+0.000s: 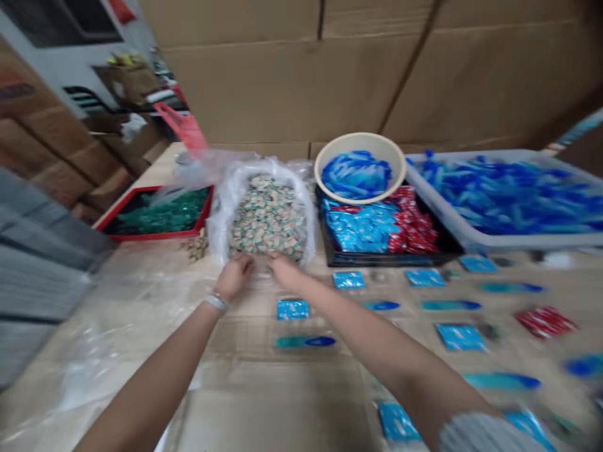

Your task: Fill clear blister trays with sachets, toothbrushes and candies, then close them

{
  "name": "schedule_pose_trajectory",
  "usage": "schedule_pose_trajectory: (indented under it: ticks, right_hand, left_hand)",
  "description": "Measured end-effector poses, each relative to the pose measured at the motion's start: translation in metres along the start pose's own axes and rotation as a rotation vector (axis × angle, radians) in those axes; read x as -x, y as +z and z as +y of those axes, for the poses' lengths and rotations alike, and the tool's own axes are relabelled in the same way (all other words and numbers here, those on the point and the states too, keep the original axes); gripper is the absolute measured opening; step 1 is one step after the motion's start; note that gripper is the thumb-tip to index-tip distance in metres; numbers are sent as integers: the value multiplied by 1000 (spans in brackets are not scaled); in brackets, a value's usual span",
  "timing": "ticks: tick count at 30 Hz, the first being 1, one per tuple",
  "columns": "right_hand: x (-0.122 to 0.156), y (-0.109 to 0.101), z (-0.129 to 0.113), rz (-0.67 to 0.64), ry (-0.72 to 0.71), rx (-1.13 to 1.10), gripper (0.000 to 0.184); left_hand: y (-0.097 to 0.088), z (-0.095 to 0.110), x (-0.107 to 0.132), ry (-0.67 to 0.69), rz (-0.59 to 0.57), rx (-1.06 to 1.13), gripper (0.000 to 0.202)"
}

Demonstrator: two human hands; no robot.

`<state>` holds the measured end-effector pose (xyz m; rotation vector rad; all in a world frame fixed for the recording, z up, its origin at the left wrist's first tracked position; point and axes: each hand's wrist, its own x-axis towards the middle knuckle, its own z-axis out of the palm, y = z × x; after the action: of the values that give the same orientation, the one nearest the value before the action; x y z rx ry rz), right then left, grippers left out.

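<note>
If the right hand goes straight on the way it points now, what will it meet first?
Probably the clear plastic bag of small wrapped packets. The right hand is already at the bag's near edge, and depth is unclear, so it may be touching.

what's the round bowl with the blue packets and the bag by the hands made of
The bowl looks like smooth cream plastic, going by its thick, faintly glossy rim, though glazed ceramic is possible. The bag seems thin clear plastic film: see-through, creased and shiny.

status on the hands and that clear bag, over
Left hand and right hand at front edge of clear plastic bag, grip unclear. Bag full of small beige-and-green wrapped sachets. Nothing between hands and bag.
</note>
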<state>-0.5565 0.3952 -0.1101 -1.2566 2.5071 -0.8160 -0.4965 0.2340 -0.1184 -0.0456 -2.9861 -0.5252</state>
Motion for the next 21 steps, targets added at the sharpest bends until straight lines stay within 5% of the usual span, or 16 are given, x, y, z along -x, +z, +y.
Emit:
schedule_pose_trajectory:
  ticks: [7,11,17,21]
  right_hand:
    - [-6,10,-4,-20,-53,263,26]
    - [-16,16,-11,-36,-76,414,28]
    - [-10,13,-3,-105,-108,332,24]
    - [-10,7,1,-104,-119,211,27]
  left_hand:
    - [-4,5,12,-3,68,9,19]
    - [-5,4,4,34,6,-73,19]
    - [-12,-5,15,178,-98,-31,20]
    - [-18,-4,14,127,-118,-9,17]
